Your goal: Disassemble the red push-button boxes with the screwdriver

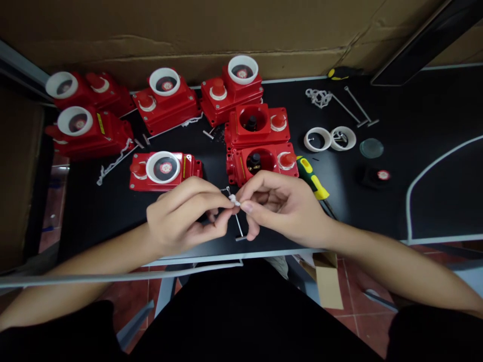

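Note:
Over the front of the black bench, my left hand and my right hand meet fingertip to fingertip. Both pinch a small bunched piece of white cord. Below it a thin metal T-bar points down, its crosspiece near the right fingers; whether it is tied to the cord is hidden by the fingers. Just behind my left hand lies a red box with a white ring. Behind my right hand sit two red boxes with open round wells, the nearer one and the farther one.
Several red boxes with white rings line the back and left. A green-yellow screwdriver lies beside my right hand. Farther right are a white ring, white chain, a glass disc and a black part. A pale cable curves there.

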`<state>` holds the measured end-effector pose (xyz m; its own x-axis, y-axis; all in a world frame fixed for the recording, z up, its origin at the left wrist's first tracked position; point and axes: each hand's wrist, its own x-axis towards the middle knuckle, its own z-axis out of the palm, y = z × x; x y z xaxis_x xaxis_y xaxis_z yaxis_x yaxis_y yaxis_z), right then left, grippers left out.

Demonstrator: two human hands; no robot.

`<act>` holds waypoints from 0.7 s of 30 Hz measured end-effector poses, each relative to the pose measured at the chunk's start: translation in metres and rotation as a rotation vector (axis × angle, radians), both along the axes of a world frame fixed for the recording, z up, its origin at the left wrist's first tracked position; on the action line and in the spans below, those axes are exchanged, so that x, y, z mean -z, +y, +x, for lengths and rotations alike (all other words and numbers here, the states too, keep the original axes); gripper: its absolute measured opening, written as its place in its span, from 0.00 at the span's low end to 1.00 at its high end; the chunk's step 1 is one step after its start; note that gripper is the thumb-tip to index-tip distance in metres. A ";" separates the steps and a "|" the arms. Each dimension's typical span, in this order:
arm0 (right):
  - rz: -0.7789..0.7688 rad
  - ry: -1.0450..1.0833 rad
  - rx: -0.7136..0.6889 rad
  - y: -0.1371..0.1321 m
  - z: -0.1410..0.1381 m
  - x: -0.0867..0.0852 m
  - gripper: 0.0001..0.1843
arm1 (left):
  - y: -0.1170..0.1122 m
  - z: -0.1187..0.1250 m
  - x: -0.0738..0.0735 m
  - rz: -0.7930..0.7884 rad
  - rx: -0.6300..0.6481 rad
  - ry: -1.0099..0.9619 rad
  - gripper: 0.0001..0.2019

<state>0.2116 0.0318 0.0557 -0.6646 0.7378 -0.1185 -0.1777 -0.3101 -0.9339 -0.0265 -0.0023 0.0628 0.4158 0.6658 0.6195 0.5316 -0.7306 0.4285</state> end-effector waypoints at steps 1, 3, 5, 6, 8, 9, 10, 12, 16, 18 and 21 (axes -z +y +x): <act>-0.022 0.022 -0.008 -0.001 0.000 0.000 0.11 | 0.000 0.001 0.000 -0.024 0.003 -0.004 0.08; -0.068 0.044 -0.035 -0.002 -0.001 0.000 0.11 | 0.001 0.001 0.001 -0.053 0.008 -0.026 0.08; -0.103 0.047 -0.061 -0.003 -0.001 0.000 0.11 | 0.002 0.002 0.002 -0.071 0.014 -0.039 0.07; -0.116 0.046 -0.073 -0.004 -0.002 -0.001 0.10 | 0.002 0.002 0.003 -0.078 0.016 -0.046 0.07; -0.141 0.048 -0.082 -0.004 -0.002 -0.001 0.11 | 0.001 0.003 0.004 -0.095 0.015 -0.068 0.07; -0.158 0.051 -0.082 -0.004 -0.002 -0.001 0.12 | 0.001 0.004 0.004 -0.105 0.012 -0.083 0.07; -0.178 0.055 -0.082 -0.005 -0.002 -0.001 0.12 | 0.001 0.004 0.004 -0.114 0.010 -0.096 0.07; -0.224 0.075 -0.085 -0.005 -0.003 0.001 0.14 | 0.000 0.005 0.005 -0.133 0.014 -0.105 0.07; -0.261 0.067 -0.123 -0.008 -0.005 0.004 0.14 | 0.000 0.004 0.005 -0.180 0.028 -0.082 0.07; -0.252 0.036 -0.139 -0.008 -0.006 0.004 0.13 | 0.001 0.004 0.005 -0.199 0.042 -0.077 0.08; -0.245 0.007 -0.160 -0.006 -0.006 0.003 0.15 | 0.001 0.003 0.006 -0.204 0.048 -0.082 0.07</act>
<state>0.2059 0.0258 0.0524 -0.7719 0.5732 -0.2750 -0.1148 -0.5512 -0.8264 -0.0237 -0.0011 0.0565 0.4041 0.7614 0.5070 0.4554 -0.6481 0.6103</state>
